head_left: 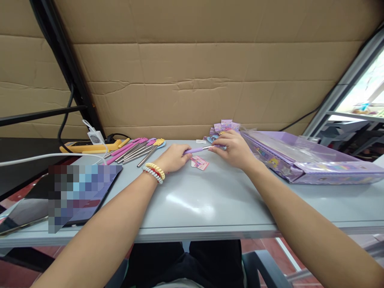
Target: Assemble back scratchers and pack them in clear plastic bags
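1. Glossy pale-grey tabletop [186, 200] is backed by creased brown cardboard [192, 64].
2. Over it, a slim purple-and-silver rod [196, 150] is gripped by the closely curled left hand [177, 158] and pinched by the half-curled right hand [234, 150].
3. Nearby, a pink printed card [200, 163] is laid.

No text, label, brand, number or sign can be read. The small pink printed cards [199, 163] at the centre of the frame and the purple patterned box [303, 160] at the right carry print too small to tell; the tablet screen [85, 192] at the lower left is pixelated.
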Motion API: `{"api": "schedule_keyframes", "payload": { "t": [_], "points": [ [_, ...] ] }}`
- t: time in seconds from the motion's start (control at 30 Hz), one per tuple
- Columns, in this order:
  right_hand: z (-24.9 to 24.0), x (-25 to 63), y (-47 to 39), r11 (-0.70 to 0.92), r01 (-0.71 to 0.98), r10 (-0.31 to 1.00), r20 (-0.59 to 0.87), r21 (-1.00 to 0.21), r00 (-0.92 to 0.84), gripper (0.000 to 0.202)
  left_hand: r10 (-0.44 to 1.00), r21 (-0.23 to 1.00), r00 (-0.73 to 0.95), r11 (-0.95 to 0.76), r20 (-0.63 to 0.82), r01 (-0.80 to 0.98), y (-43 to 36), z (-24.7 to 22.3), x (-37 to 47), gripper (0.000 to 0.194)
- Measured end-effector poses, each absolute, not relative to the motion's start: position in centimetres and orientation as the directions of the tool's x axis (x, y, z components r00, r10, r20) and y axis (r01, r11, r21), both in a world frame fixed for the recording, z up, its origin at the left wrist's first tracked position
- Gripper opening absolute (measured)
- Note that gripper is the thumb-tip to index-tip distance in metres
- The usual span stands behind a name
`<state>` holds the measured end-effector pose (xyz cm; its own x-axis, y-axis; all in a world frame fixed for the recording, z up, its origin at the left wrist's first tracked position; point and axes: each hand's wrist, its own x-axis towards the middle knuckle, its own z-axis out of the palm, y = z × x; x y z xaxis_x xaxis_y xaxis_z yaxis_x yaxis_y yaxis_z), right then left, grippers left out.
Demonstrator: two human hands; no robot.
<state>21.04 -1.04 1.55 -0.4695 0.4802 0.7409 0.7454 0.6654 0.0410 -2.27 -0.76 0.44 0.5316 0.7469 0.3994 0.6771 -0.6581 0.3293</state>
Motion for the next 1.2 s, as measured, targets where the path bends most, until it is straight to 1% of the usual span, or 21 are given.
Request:
{"api": "schedule_keyframes", "payload": {
  "t": [0.07,0.13,0.2,0.23,0.27,0.33,0.43,0.5,0.57,0.63,0.7,0.77,0.83,0.9,0.97,1.03,1.1,1.17,1.2],
  "points": [
    [1.7,21.0,-1.0,0.636,0.77,0.415,0.819,0.05,-0.396,0.021,0.766,0.344,0.496,-0.633,0.409,0.694,-0.8,0.4,-2.1,0.024],
    [1.8,21.0,-1.1,0.58,0.813,0.322,0.903,0.048,-0.283,0.016,0.781,0.361,0.452,-0.609,0.432,0.706,-0.8,0.4,-1.9,0.022],
    [2.0,20.9,-1.3,0.546,0.837,0.252,0.947,0.028,-0.196,0.011,0.792,0.392,0.408,-0.589,0.453,0.707,-0.8,0.4,-1.8,0.02],
    [2.0,20.8,-1.5,0.555,0.832,0.247,0.951,0.018,-0.185,0.01,0.797,0.41,0.392,-0.582,0.46,0.702,-0.8,0.4,-1.8,0.019],
    [2.0,20.8,-1.6,0.58,0.814,0.267,0.943,0.006,-0.197,0.01,0.801,0.427,0.383,-0.578,0.461,0.695,-0.8,0.3,-1.8,0.019],
    [1.8,20.6,-1.8,0.657,0.753,0.36,0.896,-0.045,-0.26,0.013,0.802,0.448,0.382,-0.58,0.458,0.681,-0.9,0.3,-1.8,0.019],
    [1.4,20.1,-2.2,0.727,0.66,0.527,0.771,-0.191,-0.358,0.034,0.786,0.443,0.412,-0.606,0.46,0.661,-1.1,0.3,-1.6,0.021],
    [1.3,19.8,-2.5,0.736,0.617,0.603,0.684,-0.278,-0.411,0.044,0.77,0.441,0.449,-0.632,0.454,0.638,-1.4,0.4,-1.4,0.022],
    [1.3,19.4,-2.8,0.731,0.594,0.645,0.626,-0.337,-0.439,0.047,0.753,0.444,0.486,-0.656,0.444,0.61,-1.6,0.5,-1.3,0.023],
    [1.3,19.2,-2.9,0.718,0.583,0.67,0.601,-0.379,-0.435,0.045,0.734,0.445,0.518,-0.679,0.44,0.584,-1.9,0.6,-1.2,0.025],
    [1.3,19.0,-2.9,0.704,0.571,0.682,0.625,-0.423,-0.379,0.042,0.713,0.445,0.554,-0.701,0.43,0.557,-2.1,0.7,-1.1,0.028],
    [1.2,18.9,-2.6,0.7,0.544,0.672,0.685,-0.462,-0.283,0.036,0.692,0.443,0.593,-0.721,0.411,0.533,-2.3,0.7,-1.0,0.031],
    [1.2,19.0,-2.3,0.705,0.538,0.632,0.754,-0.462,-0.18,0.029,0.679,0.436,0.614,-0.732,0.402,0.524,-2.4,0.8,-1.0,0.033],
    [1.2,19.3,-1.9,0.699,0.57,0.584,0.805,-0.431,-0.108,0.023,0.679,0.422,0.61,-0.733,0.409,0.533,-2.4,0.8,-1.0,0.034],
    [1.3,19.7,-1.7,0.679,0.604,0.558,0.828,-0.418,-0.053,0.021,0.687,0.397,0.585,-0.727,0.432,0.56,-2.2,0.7,-1.0,0.034],
    [1.4,20.0,-1.5,0.653,0.625,0.562,0.827,-0.427,-0.021,0.019,0.696,0.37,0.543,-0.714,0.469,0.595,-1.9,0.6,-1.1,0.036],
    [1.4,20.2,-1.5,0.632,0.647,0.585,0.81,-0.425,-0.039,0.015,0.707,0.36,0.466,-0.687,0.532,0.631,-1.6,0.5,-1.2,0.035],
    [1.4,20.2,-1.6,0.628,0.655,0.635,0.763,-0.42,-0.12,0.012,0.705,0.363,0.362,-0.655,0.611,0.663,-1.3,0.4,-1.2,0.033],
    [1.3,20.1,-1.7,0.628,0.654,0.665,0.727,-0.42,-0.172,0.014,0.694,0.364,0.311,-0.642,0.649,0.675,-1.2,0.4,-1.2,0.034]
  ]
}}
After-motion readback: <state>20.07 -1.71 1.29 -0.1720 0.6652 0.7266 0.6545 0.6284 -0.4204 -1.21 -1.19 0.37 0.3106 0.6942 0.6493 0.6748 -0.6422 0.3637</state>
